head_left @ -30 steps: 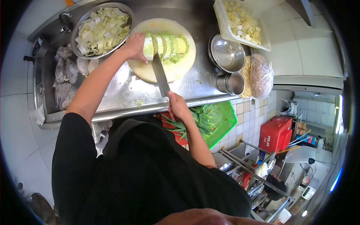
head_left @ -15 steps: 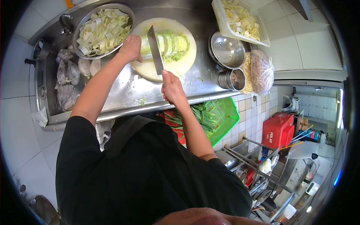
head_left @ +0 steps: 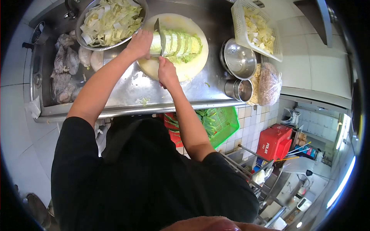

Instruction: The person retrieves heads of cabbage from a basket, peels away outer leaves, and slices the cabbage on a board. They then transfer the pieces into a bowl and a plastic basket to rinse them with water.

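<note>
A napa cabbage (head_left: pixel 181 44), sliced crosswise at its right part, lies on a round cutting board (head_left: pixel 185 73). My left hand (head_left: pixel 140 44) grips its uncut left end with the fingers bent. In my right hand (head_left: pixel 168 72), wrapped round the handle, is a cleaver (head_left: pixel 162 40). Its blade stands nearly on edge across the cabbage, just right of my left hand. The slices stay lined up to the right of the blade. How deep the edge sits is hidden.
A steel bowl (head_left: pixel 143 21) of cut cabbage stands at the upper left, beside a sink with bagged items (head_left: pixel 72 59). To the right are a white basket (head_left: pixel 239 27), steel bowls (head_left: pixel 239 57) and a bagged food (head_left: pixel 269 84). A green crate (head_left: pixel 227 125) sits below the counter edge.
The cleaver has turned from showing its broad face to standing nearly on edge at the cabbage. My left hand keeps hold of the cabbage. The whole view has shifted slightly.
</note>
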`<act>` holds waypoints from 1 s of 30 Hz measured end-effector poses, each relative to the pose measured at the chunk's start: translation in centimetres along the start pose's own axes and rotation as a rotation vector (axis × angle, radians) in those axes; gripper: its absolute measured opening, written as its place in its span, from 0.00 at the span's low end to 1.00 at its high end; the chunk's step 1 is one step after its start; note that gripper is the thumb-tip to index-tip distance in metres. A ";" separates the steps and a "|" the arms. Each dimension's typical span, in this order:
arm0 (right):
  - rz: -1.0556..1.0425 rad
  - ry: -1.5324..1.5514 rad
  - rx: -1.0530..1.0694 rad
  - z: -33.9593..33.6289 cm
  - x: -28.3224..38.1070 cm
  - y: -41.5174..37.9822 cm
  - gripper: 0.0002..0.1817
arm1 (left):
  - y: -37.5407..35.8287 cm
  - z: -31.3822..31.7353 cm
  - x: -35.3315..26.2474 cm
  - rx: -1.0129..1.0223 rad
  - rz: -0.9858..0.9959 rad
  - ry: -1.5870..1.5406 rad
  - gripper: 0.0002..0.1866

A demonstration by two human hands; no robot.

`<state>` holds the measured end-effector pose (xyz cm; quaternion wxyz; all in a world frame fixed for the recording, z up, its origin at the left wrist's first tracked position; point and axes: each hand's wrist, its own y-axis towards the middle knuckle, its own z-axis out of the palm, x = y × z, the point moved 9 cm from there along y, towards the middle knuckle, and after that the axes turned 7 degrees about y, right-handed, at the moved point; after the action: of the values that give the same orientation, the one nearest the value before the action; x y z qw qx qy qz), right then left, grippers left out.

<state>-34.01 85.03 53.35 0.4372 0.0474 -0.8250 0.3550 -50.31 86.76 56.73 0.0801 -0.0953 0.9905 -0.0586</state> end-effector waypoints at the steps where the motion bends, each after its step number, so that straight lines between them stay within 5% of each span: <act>1: 0.067 0.030 0.017 0.1 0.6 -0.4 0.33 | 0.1 -0.1 0.4 0.019 -0.012 -0.016 0.40; 6: -0.058 0.000 0.073 -1.2 -6.1 -3.3 0.33 | -0.8 -0.4 1.6 -0.160 0.005 -0.210 0.45; 10: 0.142 0.151 0.129 -2.4 -8.5 -9.5 0.32 | -1.9 -0.8 3.3 -0.261 0.061 -0.546 0.42; 30: 0.066 0.277 0.068 -2.8 -6.7 -11.8 0.28 | -3.2 -2.4 2.0 -0.316 0.043 -0.498 0.25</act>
<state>-23.35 76.43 55.73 0.5330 -0.0146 -0.7453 0.4003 -52.11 83.44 59.19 0.3062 -0.0972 0.9390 0.1231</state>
